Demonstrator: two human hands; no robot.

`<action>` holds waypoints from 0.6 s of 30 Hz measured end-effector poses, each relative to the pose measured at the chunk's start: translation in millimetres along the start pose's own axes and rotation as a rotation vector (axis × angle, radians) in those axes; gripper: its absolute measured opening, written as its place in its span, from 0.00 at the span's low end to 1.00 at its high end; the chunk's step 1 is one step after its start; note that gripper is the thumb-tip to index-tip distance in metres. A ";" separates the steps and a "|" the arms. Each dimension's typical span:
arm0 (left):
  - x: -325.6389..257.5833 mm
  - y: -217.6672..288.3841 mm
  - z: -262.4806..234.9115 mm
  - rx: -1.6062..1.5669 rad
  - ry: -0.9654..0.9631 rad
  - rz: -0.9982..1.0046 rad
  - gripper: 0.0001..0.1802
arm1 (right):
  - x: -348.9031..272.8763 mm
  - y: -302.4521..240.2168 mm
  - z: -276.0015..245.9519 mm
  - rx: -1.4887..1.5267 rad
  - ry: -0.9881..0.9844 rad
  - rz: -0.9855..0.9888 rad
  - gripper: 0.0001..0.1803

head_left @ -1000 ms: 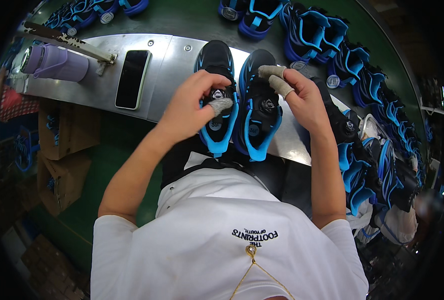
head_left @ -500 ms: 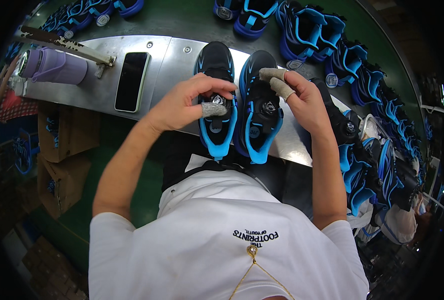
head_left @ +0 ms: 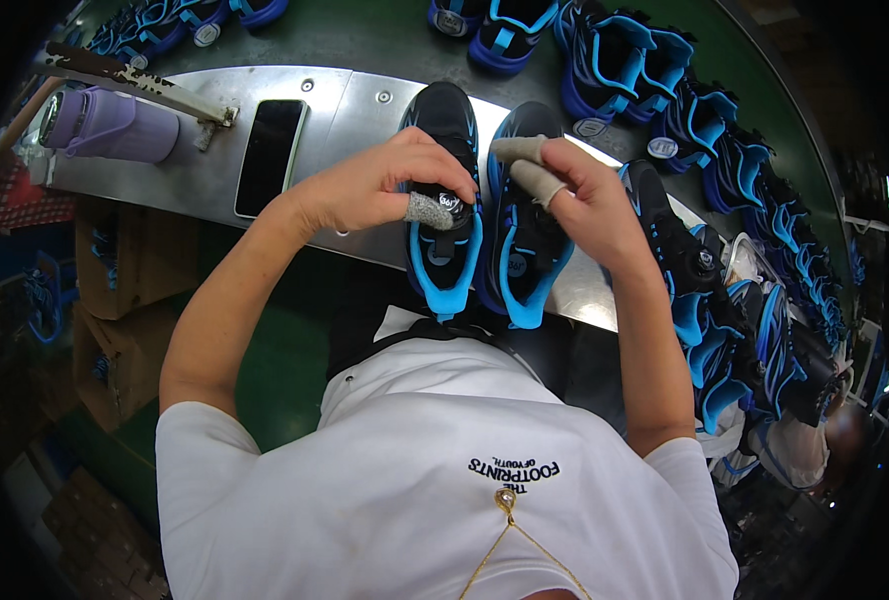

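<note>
Head view, black-and-blue shoe (head_left: 513,225), partly hidden by right hand (head_left: 590,205)

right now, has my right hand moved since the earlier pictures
Yes: the right hand has moved left, closer to the phone lying on the metal bench.

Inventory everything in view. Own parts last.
Ledge: 1, silver, centre
Worktop: 1, dark green, top
Front shoes: 2, black/blue, on ledge
Other shoes: many, black/blue, top and right
Phone: 1, dark, on ledge
Bottle: 1, lilac, on ledge
Bar: 1, pale, by bottle
Boxes: at least 2, brown, left
Checked cloth: 1, red, left
Plastic bagging: count unclear, whitish, right
Shirt: 1, white, bottom
Necklace: 1, gold, on shirt
Left hand: 1, grey thumb cover, at left shoe
Right hand: 1, two beige finger covers, over right shoe
</note>
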State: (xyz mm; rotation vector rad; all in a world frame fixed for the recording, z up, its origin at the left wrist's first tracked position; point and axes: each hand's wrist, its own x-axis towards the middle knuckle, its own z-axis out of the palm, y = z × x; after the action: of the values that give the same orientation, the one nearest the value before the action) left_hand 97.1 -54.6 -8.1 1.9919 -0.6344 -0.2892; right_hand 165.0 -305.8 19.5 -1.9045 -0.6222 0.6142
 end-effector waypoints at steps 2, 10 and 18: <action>-5.5 5.3 9.8 -0.022 0.138 -0.037 0.12 | -0.4 -2.4 5.7 -0.076 -0.056 -0.005 0.19; 10.9 37.7 29.6 0.559 0.189 -0.424 0.13 | -0.6 -0.7 44.1 -0.545 -0.008 -0.381 0.43; 29.2 43.1 12.0 0.614 -0.108 -0.413 0.18 | -2.9 -2.3 49.9 -0.644 -0.030 -0.244 0.38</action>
State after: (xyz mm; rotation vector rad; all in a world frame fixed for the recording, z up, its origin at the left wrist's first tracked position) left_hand 102.6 -95.8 25.4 2.7171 -0.3951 -0.4968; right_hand 129.8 -274.2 3.4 -2.3548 -1.1547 0.2987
